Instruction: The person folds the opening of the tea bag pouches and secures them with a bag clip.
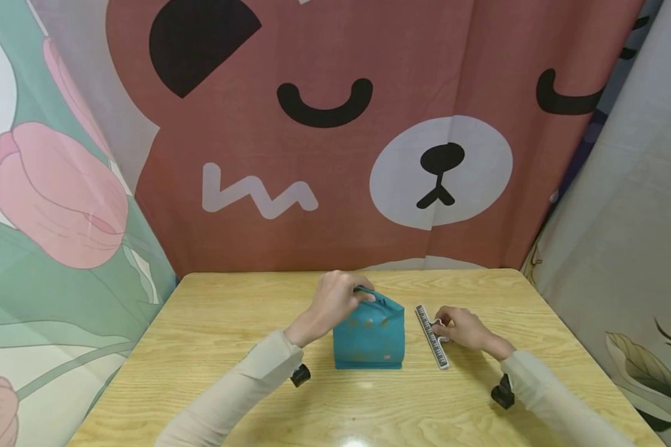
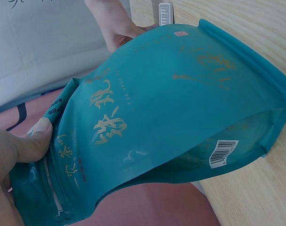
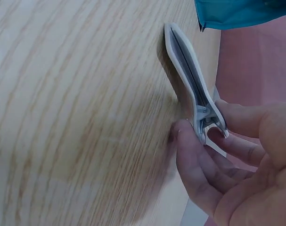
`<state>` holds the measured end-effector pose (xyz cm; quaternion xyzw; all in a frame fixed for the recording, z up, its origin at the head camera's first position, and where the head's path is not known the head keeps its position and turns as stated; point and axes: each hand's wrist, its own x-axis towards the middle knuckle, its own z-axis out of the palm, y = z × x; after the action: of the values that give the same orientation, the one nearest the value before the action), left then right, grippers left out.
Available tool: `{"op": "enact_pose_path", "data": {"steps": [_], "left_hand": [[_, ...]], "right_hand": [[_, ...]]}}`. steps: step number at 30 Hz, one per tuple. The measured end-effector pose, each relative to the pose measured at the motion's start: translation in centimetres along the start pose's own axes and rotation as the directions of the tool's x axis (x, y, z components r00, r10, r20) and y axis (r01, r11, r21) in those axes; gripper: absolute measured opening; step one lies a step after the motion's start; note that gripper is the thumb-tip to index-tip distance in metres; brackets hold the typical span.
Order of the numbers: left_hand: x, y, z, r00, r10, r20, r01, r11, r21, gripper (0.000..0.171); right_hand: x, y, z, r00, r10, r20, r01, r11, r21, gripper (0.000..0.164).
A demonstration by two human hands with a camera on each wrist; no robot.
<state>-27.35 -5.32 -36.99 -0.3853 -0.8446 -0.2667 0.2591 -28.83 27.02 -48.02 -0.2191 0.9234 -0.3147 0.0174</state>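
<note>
The left hand [image 1: 335,297] pinches the top of the bag [image 1: 369,338], its thumb [image 2: 35,141] pressed on the printed front; the other fingers are mostly out of sight behind. The right hand [image 1: 463,326] pinches the handles of the clip [image 1: 432,338], thumb [image 3: 241,118] on one side and fingertips on the other. How hard it squeezes is not something I can tell; the clip's long jaws look together, or nearly so, at the far tip.

The bag stands upright near the middle of the table [image 1: 229,347], its upper part bent over toward the left hand. A zip strip [image 2: 53,188] shows near its top edge, and a barcode [image 2: 224,154] on its side fold. The clip lies to the right of the bag, near it but apart; whether it rests on the wood or is just off it is hard to judge.

As I read it, the work is at an early stage: bag held at the top, clip in the fingers. The clip is not on the bag, and the bag's top is not rolled down (the zip strip lies in plain view), so any joining of the two is left to do.

Beyond the table hangs a bear-print curtain [image 1: 246,136].
</note>
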Motion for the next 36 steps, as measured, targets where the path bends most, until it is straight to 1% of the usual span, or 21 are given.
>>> {"op": "enact_pose_path", "data": {"steps": [4, 6, 9, 12, 16, 22, 29, 32, 36], "left_hand": [[0.0, 0.0, 0.0, 1.0, -0.001, -0.001, 0.001, 1.0, 0.001, 0.007], [0.0, 0.0, 0.0, 1.0, -0.001, 0.0, 0.001, 1.0, 0.003, 0.007], [0.0, 0.0, 0.1, 1.0, -0.004, 0.003, 0.004, 1.0, 0.005, 0.006], [0.0, 0.0, 0.1, 1.0, -0.008, 0.007, 0.008, 1.0, 0.006, 0.006], [0.0, -0.1, 0.2, 1.0, -0.011, 0.015, 0.011, 1.0, 0.007, 0.007], [0.1, 0.0, 0.1, 1.0, -0.012, 0.015, 0.012, 1.0, 0.01, 0.008], [0.1, 0.0, 0.0, 1.0, -0.01, 0.014, 0.01, 1.0, 0.012, 0.008], [0.1, 0.0, 0.0, 1.0, -0.008, 0.014, 0.008, 1.0, 0.012, 0.008], [0.0, 0.0, 0.1, 1.0, -0.008, 0.009, 0.008, 1.0, 0.006, 0.006]], "right_hand": [[0.0, 0.1, -0.1, 1.0, 0.005, 0.009, -0.005, 0.996, 0.085, 0.023], [0.0, 0.1, -0.1, 1.0, 0.012, 0.008, -0.013, 0.993, 0.114, 0.023], [0.1, -0.1, -0.1, 0.999, 0.045, 0.007, -0.045, 0.987, 0.153, 0.025], [0.1, -0.2, -0.1, 0.998, 0.061, 0.022, -0.064, 0.982, 0.178, 0.029], [0.0, -0.4, -0.2, 0.998, 0.058, 0.039, -0.064, 0.982, 0.175, 0.031], [0.1, -0.9, -0.7, 0.999, 0.031, 0.011, -0.033, 0.987, 0.16, 0.027], [0.2, -1.0, -0.9, 1.0, 0.013, 0.017, -0.016, 0.983, 0.184, 0.03], [0.3, -1.1, -0.9, 1.0, 0.005, 0.003, -0.005, 0.984, 0.177, 0.03], [0.3, -1.2, -1.0, 0.999, -0.028, -0.03, 0.032, 0.989, 0.146, 0.029]]}}
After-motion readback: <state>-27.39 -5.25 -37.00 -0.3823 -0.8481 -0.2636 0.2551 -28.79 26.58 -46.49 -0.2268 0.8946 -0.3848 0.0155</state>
